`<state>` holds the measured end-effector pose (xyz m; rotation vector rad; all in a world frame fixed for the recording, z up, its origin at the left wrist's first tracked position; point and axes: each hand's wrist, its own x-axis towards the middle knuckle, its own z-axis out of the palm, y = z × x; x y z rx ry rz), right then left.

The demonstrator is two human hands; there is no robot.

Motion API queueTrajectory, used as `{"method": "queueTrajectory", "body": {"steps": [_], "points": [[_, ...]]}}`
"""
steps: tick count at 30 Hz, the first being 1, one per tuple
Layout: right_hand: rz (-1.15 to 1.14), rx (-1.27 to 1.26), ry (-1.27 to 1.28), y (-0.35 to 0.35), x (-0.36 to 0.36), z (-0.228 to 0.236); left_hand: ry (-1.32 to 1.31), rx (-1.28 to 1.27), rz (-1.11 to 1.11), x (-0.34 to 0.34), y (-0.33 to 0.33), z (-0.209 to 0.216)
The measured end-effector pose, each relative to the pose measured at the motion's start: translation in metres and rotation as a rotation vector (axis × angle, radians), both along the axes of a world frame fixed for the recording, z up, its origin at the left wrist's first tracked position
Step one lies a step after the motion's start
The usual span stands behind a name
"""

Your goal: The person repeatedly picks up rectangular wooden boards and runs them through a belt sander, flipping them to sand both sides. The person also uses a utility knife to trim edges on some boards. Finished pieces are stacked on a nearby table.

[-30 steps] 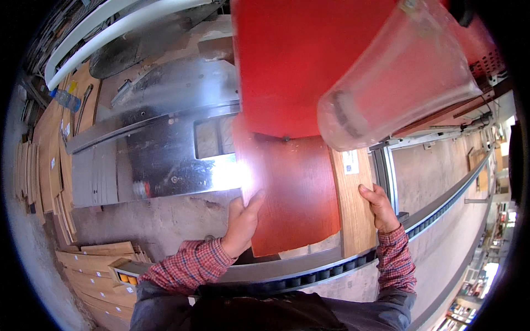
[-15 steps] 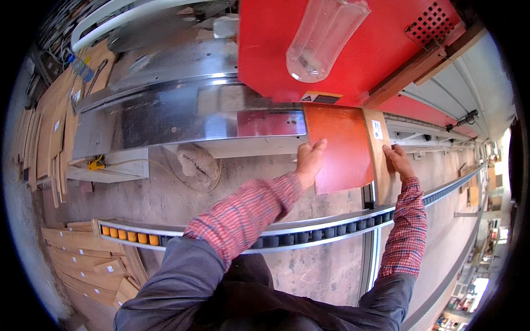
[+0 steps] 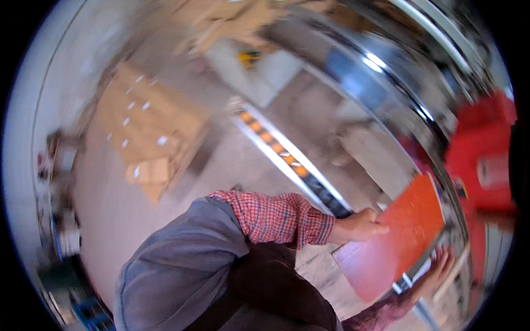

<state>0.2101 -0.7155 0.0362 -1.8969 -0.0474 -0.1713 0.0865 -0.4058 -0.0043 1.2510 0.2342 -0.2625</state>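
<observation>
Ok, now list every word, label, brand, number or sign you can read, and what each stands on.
No text is readable.
White labels on the brown boards: too blurred.
Small sticker on the red machine: too blurred.
Orange-red panel at the left hand: no text visible.

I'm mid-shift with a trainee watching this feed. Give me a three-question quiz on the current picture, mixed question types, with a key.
1. Multiple choice: what does the left hand grip?
A) a clear bottle
B) an orange-red panel
C) a coil of rope

2. True or false: all the visible rollers are orange.

3. Fill in: the large machine housing near the picture's right edge is ____ in colour.

Key:
1. B.
2. False; the ones nearer the person are dark.
3. Red.
</observation>
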Motion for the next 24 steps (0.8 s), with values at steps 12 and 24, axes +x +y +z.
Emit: {"method": "queueTrajectory", "body": {"steps": [12,24], "points": [[0.706,-0.079,-0.122,0.370,-0.200,-0.017,-0.008,0.024,0.839,-0.362,0.259,-0.070],[1.734,-0.634,-0.154,0.829,-0.517,-0.376,0.629,-0.120,2.063,-0.659,0.261,-0.101]]}}
